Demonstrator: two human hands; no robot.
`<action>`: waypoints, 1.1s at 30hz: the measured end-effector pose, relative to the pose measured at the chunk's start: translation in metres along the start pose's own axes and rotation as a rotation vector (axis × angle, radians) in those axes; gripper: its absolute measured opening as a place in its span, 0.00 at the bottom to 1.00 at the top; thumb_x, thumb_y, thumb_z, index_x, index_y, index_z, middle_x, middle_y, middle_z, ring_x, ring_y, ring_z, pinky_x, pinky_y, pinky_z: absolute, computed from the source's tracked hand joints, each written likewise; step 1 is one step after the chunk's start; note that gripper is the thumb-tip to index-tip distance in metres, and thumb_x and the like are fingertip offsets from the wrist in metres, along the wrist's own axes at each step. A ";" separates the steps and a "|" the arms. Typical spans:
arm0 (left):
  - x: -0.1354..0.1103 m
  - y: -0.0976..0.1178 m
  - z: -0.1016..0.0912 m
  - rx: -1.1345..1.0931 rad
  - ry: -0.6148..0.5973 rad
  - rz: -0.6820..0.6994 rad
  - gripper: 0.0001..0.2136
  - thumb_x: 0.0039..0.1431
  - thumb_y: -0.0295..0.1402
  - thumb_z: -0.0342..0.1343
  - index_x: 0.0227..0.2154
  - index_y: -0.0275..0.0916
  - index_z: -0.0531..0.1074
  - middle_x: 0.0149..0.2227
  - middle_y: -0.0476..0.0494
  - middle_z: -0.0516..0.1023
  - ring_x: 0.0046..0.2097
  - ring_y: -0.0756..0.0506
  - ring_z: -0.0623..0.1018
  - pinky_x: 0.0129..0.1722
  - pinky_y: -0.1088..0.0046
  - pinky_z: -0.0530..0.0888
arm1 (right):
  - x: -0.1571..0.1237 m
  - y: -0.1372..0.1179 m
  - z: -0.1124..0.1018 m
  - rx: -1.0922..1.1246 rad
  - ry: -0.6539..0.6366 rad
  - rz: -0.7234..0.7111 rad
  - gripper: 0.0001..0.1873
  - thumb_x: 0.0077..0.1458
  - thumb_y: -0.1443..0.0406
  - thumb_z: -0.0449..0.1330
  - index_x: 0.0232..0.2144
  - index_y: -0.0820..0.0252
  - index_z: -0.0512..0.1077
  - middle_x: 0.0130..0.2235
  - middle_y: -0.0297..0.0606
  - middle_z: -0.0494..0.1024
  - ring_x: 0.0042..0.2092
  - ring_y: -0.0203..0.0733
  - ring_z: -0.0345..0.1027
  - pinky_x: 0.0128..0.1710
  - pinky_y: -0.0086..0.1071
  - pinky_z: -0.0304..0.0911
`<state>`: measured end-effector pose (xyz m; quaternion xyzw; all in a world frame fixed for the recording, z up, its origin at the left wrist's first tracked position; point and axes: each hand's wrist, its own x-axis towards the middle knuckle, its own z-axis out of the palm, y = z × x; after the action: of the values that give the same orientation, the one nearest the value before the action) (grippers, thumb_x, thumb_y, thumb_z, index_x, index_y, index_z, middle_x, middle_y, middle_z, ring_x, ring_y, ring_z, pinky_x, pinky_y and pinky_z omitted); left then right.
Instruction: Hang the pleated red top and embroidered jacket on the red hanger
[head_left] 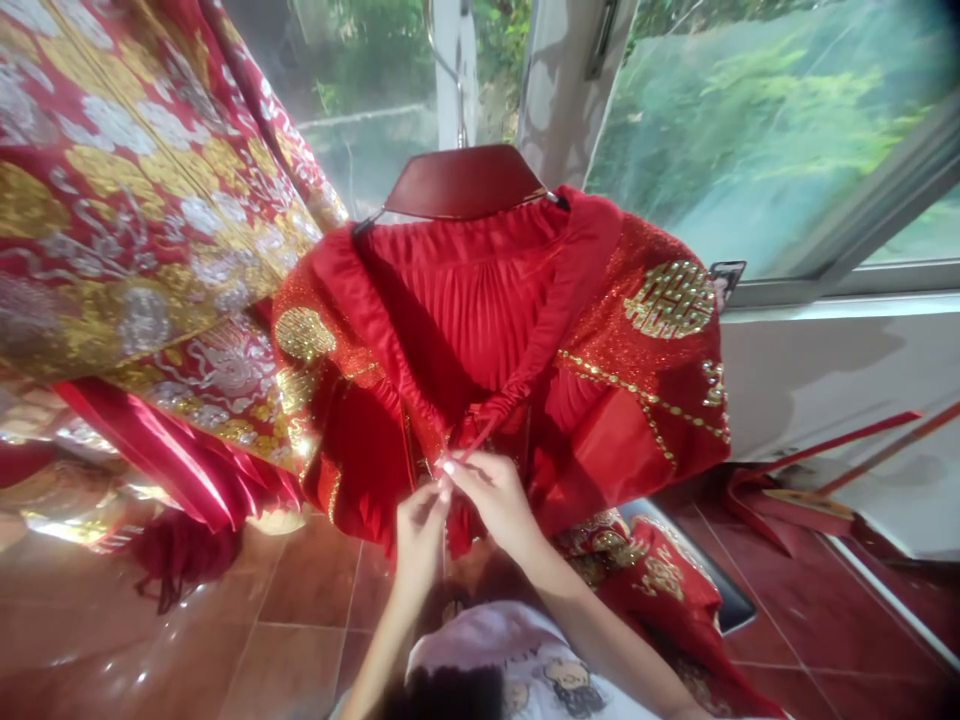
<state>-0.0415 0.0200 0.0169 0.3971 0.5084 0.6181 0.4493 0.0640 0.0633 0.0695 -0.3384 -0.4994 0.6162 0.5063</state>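
A red garment (469, 310) with an elastic-looking gathered band, pleated lining and gold beaded motifs hangs in front of me, apparently a skirt. Clips of a hanger (461, 182) with a maroon panel grip its band at both sides. At the front of the band, a thin red cord (480, 436) runs down to my fingers. My right hand (496, 497) pinches this cord between thumb and forefinger. Just left of it and lower, my left hand (421, 527) is closed too, its fingertips meeting the right ones; the cord's end there is too small to make out clearly.
Another red garment (142, 200) with gold and silver embroidery hangs close at left. Windows (765, 150) stand behind. Folded red embroidered cloth (660, 570) lies low at right, by a dark-edged flat object (731, 600). Red straps (840, 445) rest near the wall above the tiled floor (296, 590).
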 end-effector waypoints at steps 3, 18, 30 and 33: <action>0.002 0.001 -0.005 -0.169 0.071 -0.083 0.23 0.54 0.47 0.60 0.48 0.37 0.76 0.37 0.41 0.80 0.35 0.46 0.77 0.35 0.71 0.74 | -0.006 0.004 0.000 -0.053 0.031 -0.049 0.14 0.53 0.57 0.59 0.25 0.62 0.75 0.24 0.36 0.76 0.25 0.34 0.68 0.27 0.27 0.65; 0.025 0.072 0.024 1.081 0.187 0.779 0.08 0.59 0.32 0.57 0.28 0.40 0.79 0.28 0.47 0.64 0.32 0.48 0.64 0.31 0.72 0.64 | -0.020 0.022 -0.006 -0.568 0.118 -0.408 0.15 0.59 0.67 0.47 0.21 0.59 0.61 0.20 0.33 0.67 0.22 0.32 0.59 0.23 0.26 0.56; 0.037 0.049 0.034 0.487 0.353 0.584 0.12 0.46 0.22 0.58 0.33 0.40 0.63 0.32 0.52 0.66 0.33 0.51 0.70 0.35 0.75 0.69 | -0.020 0.022 -0.009 -0.545 0.014 -0.364 0.14 0.60 0.67 0.48 0.23 0.59 0.64 0.22 0.34 0.69 0.24 0.34 0.62 0.26 0.26 0.59; 0.037 0.050 0.035 0.284 0.205 0.345 0.12 0.52 0.24 0.54 0.40 0.40 0.63 0.36 0.48 0.73 0.37 0.50 0.75 0.40 0.73 0.72 | -0.016 0.023 -0.010 -0.548 -0.002 -0.362 0.15 0.61 0.67 0.48 0.23 0.59 0.65 0.23 0.35 0.71 0.25 0.34 0.64 0.27 0.26 0.60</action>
<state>-0.0260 0.0613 0.0732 0.4722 0.5576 0.6453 0.2227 0.0711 0.0507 0.0436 -0.3675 -0.6992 0.3591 0.4972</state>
